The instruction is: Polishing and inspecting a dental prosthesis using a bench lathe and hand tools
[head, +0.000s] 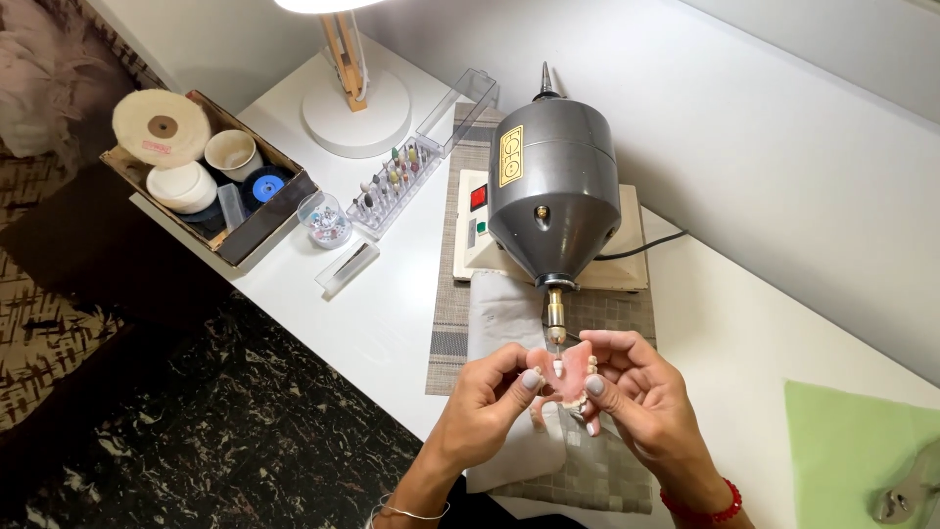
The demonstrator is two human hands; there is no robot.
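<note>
Both my hands hold a pink denture with white teeth up against the small white tip on the spindle of a grey polishing motor. My left hand grips the denture's left side with thumb and fingers. My right hand, with a red bead bracelet at the wrist, grips its right side. The denture sits just below the spindle, above a white cloth on a grey woven mat.
A clear case of small burs, a little glass dish and a clear block lie left of the motor. A cardboard box holds buffing wheels. A lamp base stands behind. A green cloth with a metal tool lies at right.
</note>
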